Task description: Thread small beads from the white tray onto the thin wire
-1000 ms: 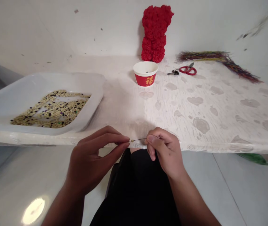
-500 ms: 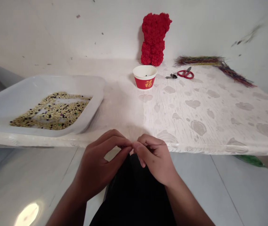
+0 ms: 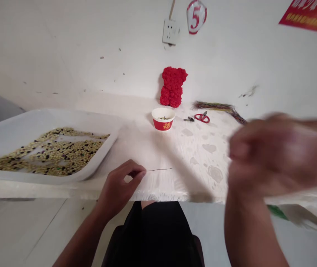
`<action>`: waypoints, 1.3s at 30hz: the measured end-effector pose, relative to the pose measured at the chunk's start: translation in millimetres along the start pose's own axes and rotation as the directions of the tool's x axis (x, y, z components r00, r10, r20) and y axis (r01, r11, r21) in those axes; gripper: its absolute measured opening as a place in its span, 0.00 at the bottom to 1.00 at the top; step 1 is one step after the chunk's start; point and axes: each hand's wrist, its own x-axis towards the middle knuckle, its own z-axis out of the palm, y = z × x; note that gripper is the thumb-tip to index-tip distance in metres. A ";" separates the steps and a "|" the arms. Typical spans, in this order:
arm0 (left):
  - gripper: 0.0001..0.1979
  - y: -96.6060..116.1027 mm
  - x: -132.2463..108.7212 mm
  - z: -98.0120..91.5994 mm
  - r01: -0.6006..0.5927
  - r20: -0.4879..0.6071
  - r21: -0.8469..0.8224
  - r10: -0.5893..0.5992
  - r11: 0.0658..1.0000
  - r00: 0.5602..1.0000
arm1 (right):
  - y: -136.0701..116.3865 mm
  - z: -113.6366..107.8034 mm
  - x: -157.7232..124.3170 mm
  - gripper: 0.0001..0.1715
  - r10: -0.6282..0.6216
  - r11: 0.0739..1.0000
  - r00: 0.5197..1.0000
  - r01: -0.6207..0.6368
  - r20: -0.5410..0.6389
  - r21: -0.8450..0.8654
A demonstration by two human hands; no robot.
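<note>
**Q:** What was grasped on the left side, and where was it located?

**A:** The left hand [image 3: 118,187] was positioned at the front edge of the desk [image 3: 202,155]. A thin dark wire [image 3: 159,170] was pinched between the fingers [image 3: 140,172] and was extended almost horizontally to the right, above the desk's patterned white cover.

**Q:** What was observed of the right hand?

**A:** The right hand [image 3: 275,155] was raised well to the right of the wire, above the right side of the desk, and was blurred by motion. Whether its fingers were clenched or released could not be determined, and no held item could be identified.

**Q:** Which items were located on the desk?

**A:** A white plastic tray [image 3: 49,119] was placed at the left, with small pale and dark beads [image 3: 55,154] spread across its base. A red-and-white paper cup [image 3: 163,125] was set towards the rear, near a red rose bear [image 3: 172,87]. Red-handled scissors [image 3: 202,118] and a multicoloured bundle of strands [image 3: 219,107] were laid to the right of the cup.
</note>
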 end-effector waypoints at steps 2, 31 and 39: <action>0.07 -6.0 5.8 4.4 0.023 0.028 -0.008 -0.023 1.000 0.999 | 21.1 30.3 34.8 0.18 -0.077 0.988 0.997 0.078 0.010 -0.132; 0.11 -12.0 25.9 8.0 0.126 0.208 -0.039 -0.115 0.991 0.971 | 142.0 22.0 54.9 0.12 0.464 0.776 0.793 -0.147 0.395 -0.614; 0.09 -18.1 23.5 11.2 0.129 0.242 -0.051 -0.113 0.990 0.964 | 214.0 51.0 138.6 0.18 0.372 0.496 0.779 0.293 0.505 -0.817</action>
